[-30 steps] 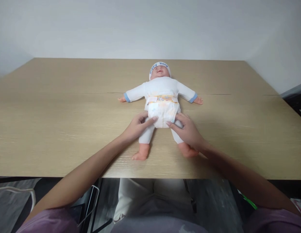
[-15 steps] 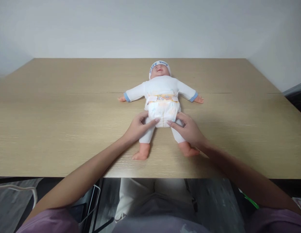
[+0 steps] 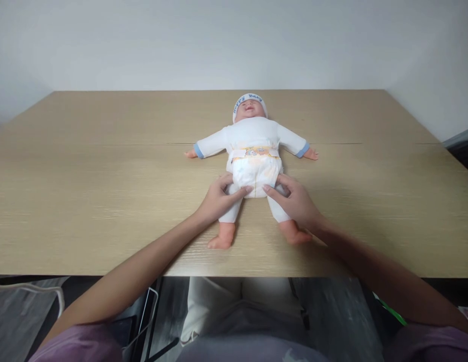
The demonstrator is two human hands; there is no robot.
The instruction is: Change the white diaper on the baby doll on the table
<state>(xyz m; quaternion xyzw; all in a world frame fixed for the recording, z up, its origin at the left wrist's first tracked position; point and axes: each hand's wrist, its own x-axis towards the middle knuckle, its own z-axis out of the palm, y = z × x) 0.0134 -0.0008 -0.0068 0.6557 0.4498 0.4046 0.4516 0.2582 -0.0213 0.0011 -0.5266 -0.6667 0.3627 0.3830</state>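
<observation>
A baby doll [image 3: 252, 130] in a white suit and cap lies on its back, arms spread, feet towards me. Around its hips is a white diaper [image 3: 254, 171], its front band with a coloured print fastened across the belly. My left hand [image 3: 221, 197] is closed on the diaper's left leg edge, thumb on the front and fingers partly hidden at the side. My right hand [image 3: 294, 198] grips the opposite leg edge in the same way, its thumb near the middle of the crotch.
The doll rests on a wide wooden table [image 3: 105, 176] with a thin seam across it. A pale wall [image 3: 219, 45] stands behind. Below the front edge are a white cable [image 3: 30, 287] at the left and a green strip [image 3: 392, 310] at the right.
Both thumbs have shifted very slightly along the diaper's leg edges. The doll has stayed in place; the whole view has moved a little.
</observation>
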